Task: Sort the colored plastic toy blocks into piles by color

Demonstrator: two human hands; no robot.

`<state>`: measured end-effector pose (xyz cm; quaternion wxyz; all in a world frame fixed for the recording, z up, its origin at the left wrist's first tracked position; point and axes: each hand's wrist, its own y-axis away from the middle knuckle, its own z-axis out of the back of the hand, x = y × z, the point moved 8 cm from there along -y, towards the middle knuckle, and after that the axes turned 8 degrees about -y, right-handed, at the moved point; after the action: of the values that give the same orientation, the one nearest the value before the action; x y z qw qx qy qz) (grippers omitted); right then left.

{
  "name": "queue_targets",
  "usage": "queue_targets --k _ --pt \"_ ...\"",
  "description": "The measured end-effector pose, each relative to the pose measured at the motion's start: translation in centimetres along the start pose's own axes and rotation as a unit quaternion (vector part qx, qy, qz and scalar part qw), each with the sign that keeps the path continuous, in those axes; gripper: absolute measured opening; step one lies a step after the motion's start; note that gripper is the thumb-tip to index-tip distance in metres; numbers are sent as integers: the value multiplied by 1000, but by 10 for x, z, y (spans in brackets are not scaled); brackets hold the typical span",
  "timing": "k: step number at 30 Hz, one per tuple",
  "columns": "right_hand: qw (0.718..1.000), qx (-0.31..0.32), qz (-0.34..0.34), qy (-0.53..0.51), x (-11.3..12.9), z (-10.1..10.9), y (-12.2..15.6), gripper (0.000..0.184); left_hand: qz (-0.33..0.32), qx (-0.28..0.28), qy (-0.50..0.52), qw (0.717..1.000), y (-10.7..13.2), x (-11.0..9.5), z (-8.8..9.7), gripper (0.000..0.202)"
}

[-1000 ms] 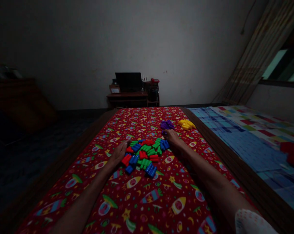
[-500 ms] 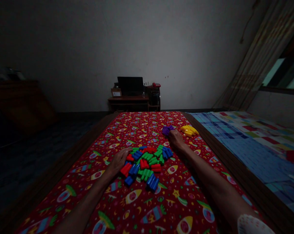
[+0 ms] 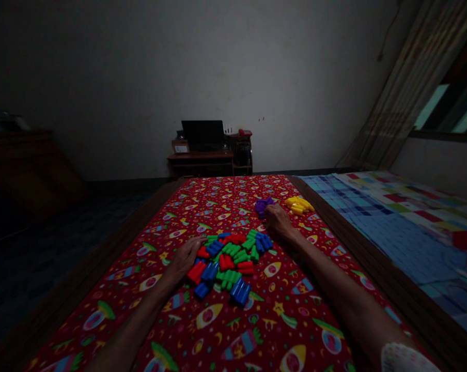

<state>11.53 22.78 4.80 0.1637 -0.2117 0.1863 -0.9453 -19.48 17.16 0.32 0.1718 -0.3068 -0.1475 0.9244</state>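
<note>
A heap of red, blue and green plastic blocks lies on a red mattress cover printed with rockets. My left hand rests against the heap's left edge, fingers spread and lying on the nearest red and blue pieces. My right hand reaches past the heap's far right corner, its fingertips at a small pile of purple blocks. The back of the hand hides the fingers, so a grip cannot be judged. A pile of yellow blocks sits just right of the purple one.
A wooden frame edge borders the cover on the right, with a checked patchwork sheet beyond it. A dark floor lies to the left. A low desk with a monitor stands against the far wall. A curtain hangs at the right.
My right hand moved away from the mixed heap, out to the purple pile, and stays there. My left hand slid slightly nearer along the heap's left edge.
</note>
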Motion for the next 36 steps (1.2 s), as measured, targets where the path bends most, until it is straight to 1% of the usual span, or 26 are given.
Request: queue_targets --k 3,4,5,6,8,9,11,13,16,18,19,22,24,26,28,30,33,35,36 --pt "998 -21 -20 -57 6 10 7 19 -1 4 0 1000 0 0 0 58" --pt "996 -15 -19 -83 11 10 13 21 0 4 1 1000 1 0 0 58" --pt "994 4 -9 -105 19 6 20 24 0 6 0 1000 1 0 0 58" --pt "993 36 10 -116 29 0 30 26 -1 8 -1 1000 1 -1 0 58" --pt "989 101 58 -96 51 -17 53 28 -3 9 -4 1000 1 0 -1 58" --pt "988 115 77 -72 61 -24 64 29 -3 8 -5 1000 1 0 -1 58" --pt "990 100 92 -35 74 -32 80 34 -3 5 -5 1000 0 1 -1 59" --pt "993 71 81 -39 79 -35 87 37 -5 2 -4 1000 0 2 -2 61" --pt "989 74 65 -107 78 -39 84 29 -10 1 -3 1000 -1 2 -3 64" --pt "983 69 47 -163 73 -37 77 24 -13 1 -3 1000 0 1 -3 64" --pt "980 59 34 -189 69 -34 73 25 -15 2 -3 1000 0 1 -3 64" --pt "967 38 -18 -251 53 -27 66 36 -20 5 0 1000 0 0 -3 63" --pt "958 53 -55 -276 43 -27 64 40 -19 4 0 1000 -1 0 -3 63" --pt "951 67 -81 -289 34 -27 65 40 -16 0 1 1000 -1 0 -3 64" --pt "949 75 -93 -290 28 -25 68 41 -15 -4 3 1000 -2 0 -3 64" --pt "956 96 -83 -263 29 -24 72 41 -17 -3 5 1000 -2 0 -4 65" --pt "973 137 -52 -179 39 -23 78 28 -17 0 6 1000 -2 0 -5 64" --pt "979 144 -37 -140 46 -19 79 21 -14 2 8 1000 -1 0 -4 62" --pt "981 137 -30 -135 48 -16 79 20 -9 0 11 1000 -1 -1 -2 61"
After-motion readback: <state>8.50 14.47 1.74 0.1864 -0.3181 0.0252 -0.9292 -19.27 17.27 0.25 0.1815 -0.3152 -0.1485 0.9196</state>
